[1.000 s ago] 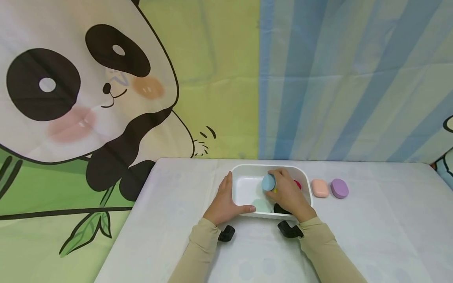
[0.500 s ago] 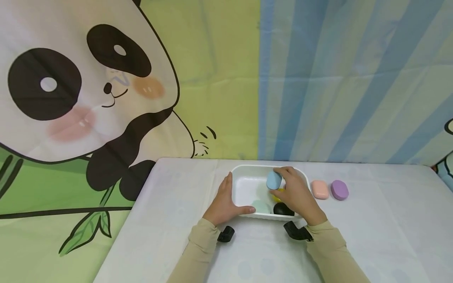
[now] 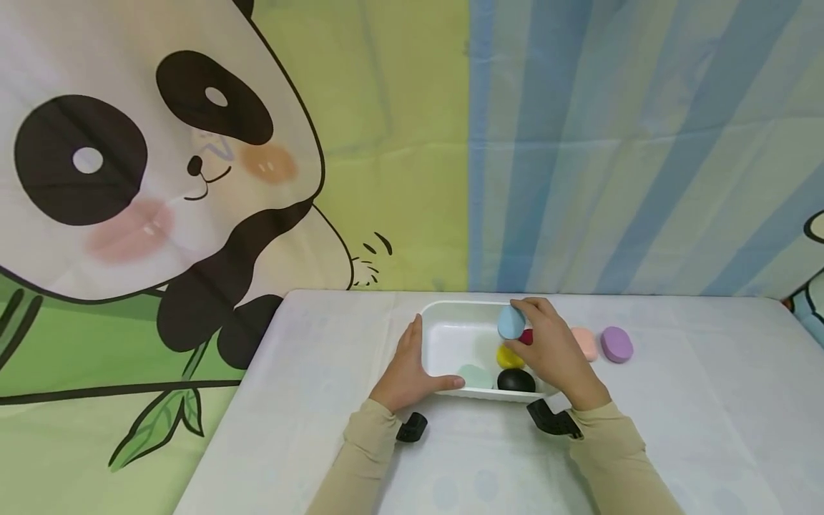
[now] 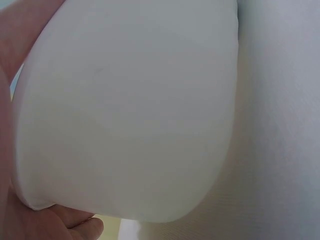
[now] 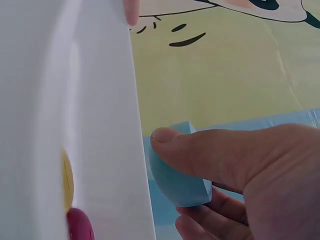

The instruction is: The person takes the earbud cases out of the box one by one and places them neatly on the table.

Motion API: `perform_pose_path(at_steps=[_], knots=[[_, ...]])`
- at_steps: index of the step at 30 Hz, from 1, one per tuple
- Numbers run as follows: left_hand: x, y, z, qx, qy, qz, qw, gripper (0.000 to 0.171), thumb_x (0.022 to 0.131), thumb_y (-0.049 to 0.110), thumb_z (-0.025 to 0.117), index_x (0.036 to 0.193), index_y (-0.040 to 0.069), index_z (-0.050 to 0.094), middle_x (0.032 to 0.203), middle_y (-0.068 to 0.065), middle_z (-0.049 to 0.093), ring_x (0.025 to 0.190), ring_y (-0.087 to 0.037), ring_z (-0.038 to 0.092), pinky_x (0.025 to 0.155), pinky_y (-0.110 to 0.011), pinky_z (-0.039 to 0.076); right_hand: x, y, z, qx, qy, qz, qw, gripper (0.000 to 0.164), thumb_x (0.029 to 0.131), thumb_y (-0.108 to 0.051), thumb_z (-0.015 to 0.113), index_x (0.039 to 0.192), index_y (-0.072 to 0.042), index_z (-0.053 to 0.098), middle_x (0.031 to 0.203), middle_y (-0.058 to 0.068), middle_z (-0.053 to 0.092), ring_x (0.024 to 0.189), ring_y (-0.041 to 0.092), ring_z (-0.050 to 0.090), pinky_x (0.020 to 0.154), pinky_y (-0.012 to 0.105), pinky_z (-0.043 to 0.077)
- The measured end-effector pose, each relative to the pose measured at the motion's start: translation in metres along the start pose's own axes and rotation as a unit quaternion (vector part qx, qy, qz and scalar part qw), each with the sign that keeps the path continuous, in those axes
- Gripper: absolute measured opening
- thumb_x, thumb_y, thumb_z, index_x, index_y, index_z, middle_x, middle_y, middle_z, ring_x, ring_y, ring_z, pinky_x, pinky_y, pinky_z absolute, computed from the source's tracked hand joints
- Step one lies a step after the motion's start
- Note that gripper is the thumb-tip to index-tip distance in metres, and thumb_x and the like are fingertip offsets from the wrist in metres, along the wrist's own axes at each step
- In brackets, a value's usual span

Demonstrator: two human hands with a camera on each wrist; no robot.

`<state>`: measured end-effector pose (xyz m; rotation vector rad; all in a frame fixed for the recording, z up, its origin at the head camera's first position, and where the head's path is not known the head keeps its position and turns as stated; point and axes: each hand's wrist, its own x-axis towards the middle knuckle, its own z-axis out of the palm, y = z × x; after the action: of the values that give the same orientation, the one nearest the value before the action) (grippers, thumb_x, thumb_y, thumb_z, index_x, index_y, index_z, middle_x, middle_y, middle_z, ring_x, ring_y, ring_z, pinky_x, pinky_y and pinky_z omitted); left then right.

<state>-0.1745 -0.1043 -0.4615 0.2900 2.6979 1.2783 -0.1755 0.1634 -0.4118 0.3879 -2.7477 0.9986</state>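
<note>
A light blue makeup sponge (image 3: 511, 322) with a flat cut face is pinched between the thumb and fingers of my right hand (image 3: 552, 349), over the right part of a white plastic tub (image 3: 450, 302). The right wrist view shows this sponge (image 5: 179, 180) raised beside the tub rim. At the tub's near left corner, my left hand (image 3: 412, 365) grips the rim, thumb across the near edge and fingers along the left wall. Inside the tub lie a yellow piece (image 3: 508, 356), a black rounded piece (image 3: 516, 380), a pale mint piece (image 3: 476, 376) and a partly hidden red piece (image 3: 527, 337).
Right of the tub, a peach rounded-square piece (image 3: 586, 343), partly covered by my right hand, and a purple oval piece (image 3: 616, 345) lie on the white tablecloth (image 3: 708, 400). A curtain with a panda print (image 3: 257, 172) hangs behind the table's far edge.
My right hand has lifted the blue sponge up and to the right, uncovering the yellow and black pieces. My left hand has kept its place on the tub.
</note>
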Motion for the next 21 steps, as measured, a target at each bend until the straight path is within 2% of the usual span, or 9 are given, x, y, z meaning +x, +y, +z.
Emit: perform_pose_path(at_steps=[9, 15, 21], knots=[[0.0, -0.007, -0.001, 0.003, 0.006, -0.004, 1.0, 0.143, 0.062, 0.065, 0.088, 0.163, 0.014, 0.0, 0.168, -0.008, 0.009, 0.146, -0.031, 0.029, 0.112, -0.053, 0.034, -0.01, 0.008, -0.014, -0.034, -0.001, 0.019, 0.999, 0.067, 0.088, -0.009, 0.078, 0.144, 0.007, 0.047, 0.14, 0.028, 0.043, 0.115, 0.046, 0.055, 0.095, 0.06, 0.048], [0.0, -0.004, 0.0, -0.001, 0.002, -0.003, 1.0, 0.142, 0.063, 0.064, 0.088, 0.163, 0.016, 0.0, 0.168, -0.008, 0.008, 0.146, -0.03, 0.027, 0.113, -0.053, 0.033, -0.014, 0.012, -0.024, -0.023, -0.016, 0.046, 0.999, 0.068, 0.089, -0.005, 0.076, 0.146, 0.008, 0.043, 0.141, 0.031, 0.039, 0.119, 0.05, 0.049, 0.098, 0.064, 0.044], [-0.001, 0.0, 0.001, -0.001, 0.002, -0.002, 1.0, 0.141, 0.064, 0.062, 0.089, 0.163, 0.014, 0.001, 0.168, -0.01, 0.01, 0.146, -0.032, 0.028, 0.112, -0.054, 0.033, -0.023, 0.019, -0.035, -0.026, -0.009, 0.023, 0.999, 0.067, 0.088, -0.002, 0.076, 0.145, 0.01, 0.042, 0.14, 0.033, 0.038, 0.118, 0.051, 0.05, 0.095, 0.064, 0.046]])
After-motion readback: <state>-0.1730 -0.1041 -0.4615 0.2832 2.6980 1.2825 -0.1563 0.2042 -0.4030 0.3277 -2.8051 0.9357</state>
